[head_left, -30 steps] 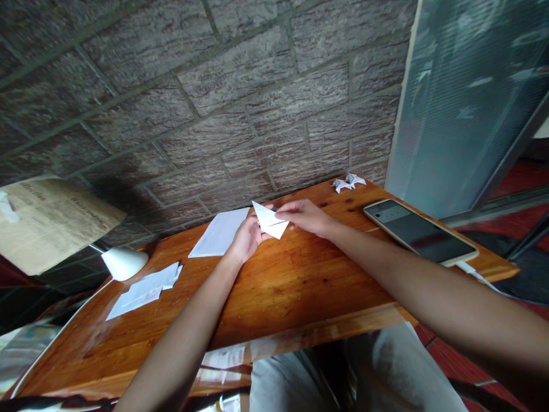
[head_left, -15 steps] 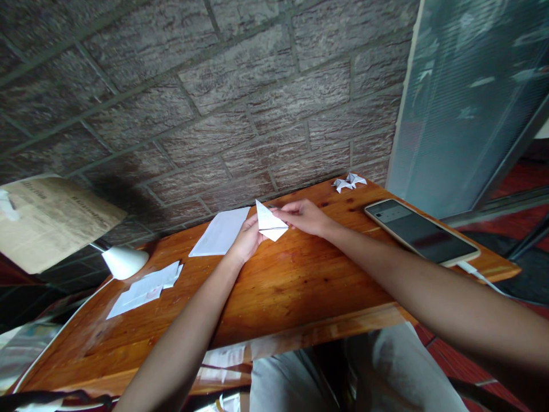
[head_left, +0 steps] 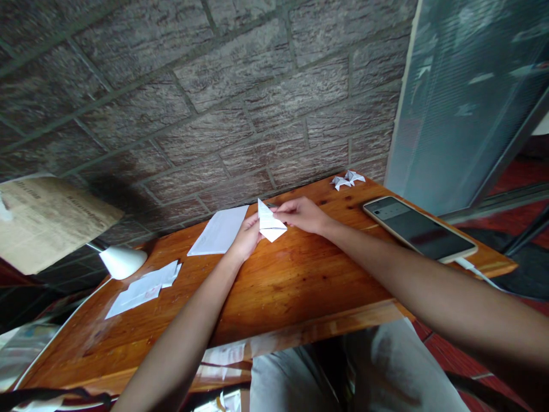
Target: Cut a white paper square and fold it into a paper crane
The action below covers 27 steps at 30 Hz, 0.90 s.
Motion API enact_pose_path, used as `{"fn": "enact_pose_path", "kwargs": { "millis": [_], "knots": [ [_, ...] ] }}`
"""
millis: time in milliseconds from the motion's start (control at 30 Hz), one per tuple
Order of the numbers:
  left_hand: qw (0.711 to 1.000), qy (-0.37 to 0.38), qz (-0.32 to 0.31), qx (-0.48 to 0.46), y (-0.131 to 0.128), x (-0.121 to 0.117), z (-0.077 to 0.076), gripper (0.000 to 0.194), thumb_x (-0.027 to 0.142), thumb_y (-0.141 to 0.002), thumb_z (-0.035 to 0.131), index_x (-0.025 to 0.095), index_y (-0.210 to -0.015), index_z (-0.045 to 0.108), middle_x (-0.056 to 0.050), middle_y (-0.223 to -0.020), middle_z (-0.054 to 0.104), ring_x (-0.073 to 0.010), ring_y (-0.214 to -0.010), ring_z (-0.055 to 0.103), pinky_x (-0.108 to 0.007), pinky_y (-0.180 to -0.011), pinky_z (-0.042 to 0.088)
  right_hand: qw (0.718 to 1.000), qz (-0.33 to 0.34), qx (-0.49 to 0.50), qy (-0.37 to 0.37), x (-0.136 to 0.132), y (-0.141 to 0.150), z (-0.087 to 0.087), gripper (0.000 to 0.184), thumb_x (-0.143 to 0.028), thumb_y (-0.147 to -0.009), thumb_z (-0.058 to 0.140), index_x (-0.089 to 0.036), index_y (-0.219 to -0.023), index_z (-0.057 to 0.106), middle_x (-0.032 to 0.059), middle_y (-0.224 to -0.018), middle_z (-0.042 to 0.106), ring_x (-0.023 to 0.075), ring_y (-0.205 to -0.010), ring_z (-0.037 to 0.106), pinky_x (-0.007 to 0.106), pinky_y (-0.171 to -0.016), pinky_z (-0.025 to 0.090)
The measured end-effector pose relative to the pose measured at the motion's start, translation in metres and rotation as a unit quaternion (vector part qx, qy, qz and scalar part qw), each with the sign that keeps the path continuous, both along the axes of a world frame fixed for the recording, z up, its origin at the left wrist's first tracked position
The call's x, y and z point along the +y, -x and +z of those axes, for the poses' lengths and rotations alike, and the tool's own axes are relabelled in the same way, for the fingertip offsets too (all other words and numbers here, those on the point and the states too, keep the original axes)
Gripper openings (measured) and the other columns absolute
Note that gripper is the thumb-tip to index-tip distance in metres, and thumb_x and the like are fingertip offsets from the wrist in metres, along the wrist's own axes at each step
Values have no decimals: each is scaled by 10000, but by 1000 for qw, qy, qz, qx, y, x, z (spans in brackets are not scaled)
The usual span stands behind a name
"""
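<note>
Between my hands, above the wooden table (head_left: pixel 300 274), is a folded piece of white paper (head_left: pixel 270 224) with a pointed tip at the top and a crease across its lower part. My left hand (head_left: pixel 247 236) grips its left edge, the fingers partly hidden behind it. On the upper right side, my right hand (head_left: pixel 302 214) pinches the paper between thumb and fingers. Just behind my left hand lies a stack of white sheets (head_left: pixel 218 232).
Two small folded paper figures (head_left: pixel 348 180) stand at the far right. A phone (head_left: pixel 420 229) with a charging cable (head_left: pixel 480 273) lies near the right edge. Loose paper pieces (head_left: pixel 143 289) and a white lamp base (head_left: pixel 123 261) are on the left. A brick wall (head_left: pixel 257 109) runs behind.
The paper has turned slightly in my hands, and its right side looks narrower. Both hands keep their hold. The whole view has shifted a little.
</note>
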<state>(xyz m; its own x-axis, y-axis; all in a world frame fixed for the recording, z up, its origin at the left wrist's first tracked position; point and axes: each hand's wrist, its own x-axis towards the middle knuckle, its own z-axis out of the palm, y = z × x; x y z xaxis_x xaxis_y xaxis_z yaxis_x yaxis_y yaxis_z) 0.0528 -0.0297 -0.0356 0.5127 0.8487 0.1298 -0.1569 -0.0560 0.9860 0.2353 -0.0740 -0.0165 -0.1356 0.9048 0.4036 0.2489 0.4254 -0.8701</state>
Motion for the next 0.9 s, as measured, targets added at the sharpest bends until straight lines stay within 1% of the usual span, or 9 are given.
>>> {"fn": "enact_pose_path", "kwargs": {
  "millis": [200,267,433,633,767,900],
  "knots": [
    [1000,4,-5,4,-2,-3,3,482,396,-690,769,165,-1108,699,-89,-956,741,-250,-916,687,-345,-806,522,999,-31,-26,-4,4,0,-3,199,-289,-768,665,-165,-869,783,28,-974,763,197,-879,692,254,-753,509],
    [1000,4,-7,4,-2,-4,3,465,391,-694,767,165,-1096,704,-87,-950,742,-248,-915,687,-344,-807,523,998,-41,-39,-6,5,0,-4,183,-273,-775,661,-172,-868,783,24,-977,764,202,-899,696,256,-767,511],
    [1000,0,-10,2,-2,-2,2,461,414,-688,770,175,-1078,712,-86,-941,744,-251,-909,690,-347,-800,527,998,-45,-44,-4,3,0,-2,204,-274,-790,658,-142,-886,781,52,-928,768,202,-857,698,255,-740,510],
    [1000,2,-4,9,0,0,1,459,382,-670,786,173,-1072,713,-85,-938,746,-249,-894,692,-346,-789,526,998,-35,-49,0,3,0,-3,223,-300,-784,670,-142,-899,778,42,-880,768,177,-790,684,240,-694,494],
    [1000,-2,-10,16,-1,0,0,450,379,-682,782,171,-1075,714,-75,-916,747,-236,-880,689,-329,-776,522,997,-51,-56,-5,4,1,-5,202,-279,-769,676,-145,-877,782,41,-856,767,180,-779,686,240,-695,491],
    [1000,-11,-14,18,-1,1,-2,465,426,-694,772,157,-1068,715,-79,-907,745,-232,-866,686,-323,-760,521,996,-65,-61,-6,4,1,-5,201,-259,-757,675,-140,-876,784,43,-838,765,180,-758,679,238,-681,480]
  ]
}}
